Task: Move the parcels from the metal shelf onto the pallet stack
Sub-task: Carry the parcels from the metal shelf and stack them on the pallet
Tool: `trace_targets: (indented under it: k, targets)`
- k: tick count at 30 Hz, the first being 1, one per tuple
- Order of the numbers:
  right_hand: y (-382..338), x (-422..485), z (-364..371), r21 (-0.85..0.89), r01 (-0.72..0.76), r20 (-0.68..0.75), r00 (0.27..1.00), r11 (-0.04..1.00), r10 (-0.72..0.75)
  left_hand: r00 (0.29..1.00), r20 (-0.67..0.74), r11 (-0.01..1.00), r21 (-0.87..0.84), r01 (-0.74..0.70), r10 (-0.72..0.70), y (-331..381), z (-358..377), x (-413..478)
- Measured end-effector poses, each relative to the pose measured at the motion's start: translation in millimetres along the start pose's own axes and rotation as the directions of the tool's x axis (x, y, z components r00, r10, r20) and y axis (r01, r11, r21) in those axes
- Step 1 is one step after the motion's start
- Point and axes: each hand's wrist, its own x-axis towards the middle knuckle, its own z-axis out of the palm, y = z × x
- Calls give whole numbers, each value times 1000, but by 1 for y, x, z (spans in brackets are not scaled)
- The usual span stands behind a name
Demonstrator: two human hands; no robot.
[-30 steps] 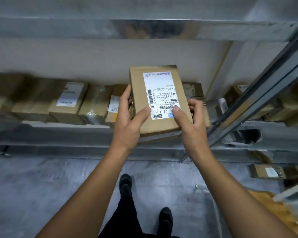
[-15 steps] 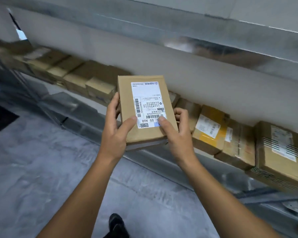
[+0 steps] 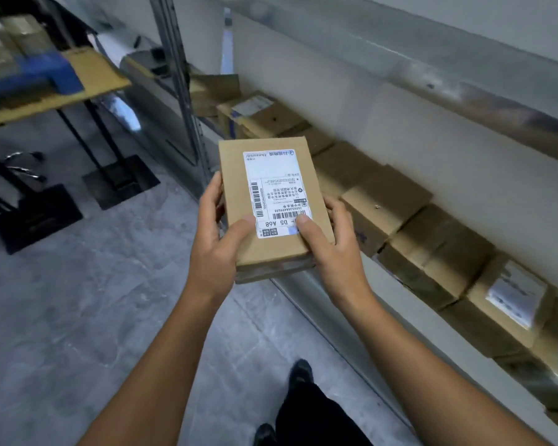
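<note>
A flat brown parcel (image 3: 273,239) with a white shipping label is held out in front of me, clear of the shelf. My left hand (image 3: 213,239) grips its left edge, thumb on the label. My right hand (image 3: 332,243) grips its right edge, thumb also on the label. The metal shelf (image 3: 319,294) runs along the right, and several more cardboard parcels (image 3: 432,249) sit in a row on it. At the upper left a blue pallet stack (image 3: 29,78) shows, blurred, with a sheet of cardboard (image 3: 87,75) beside it.
A vertical steel upright (image 3: 181,78) of the shelf stands just behind the parcel. Black stands with flat base plates (image 3: 120,178) sit on the grey concrete floor at left. My legs and shoes (image 3: 300,371) are below. An upper shelf beam (image 3: 432,69) crosses the top right.
The view has swung left along the shelf while both hands keep the same grip on the parcel. The blue pallet stack and black stands have come into view at the left.
</note>
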Motion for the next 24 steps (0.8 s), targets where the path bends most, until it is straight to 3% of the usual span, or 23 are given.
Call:
trace_targets:
  k: [12,20,24]
  targets:
    - [39,197,193,107,-97,293,954,990,62,963,-264,990,113,78,-46,-43,-135,178]
    - [28,304,310,140,-140,519,853,980,48,898,-439,984,172,39,41,-41,-217,278]
    - [34,338,363,102,-124,565,824,987,45,880,-475,988,145,54,22,-58,-262,310]
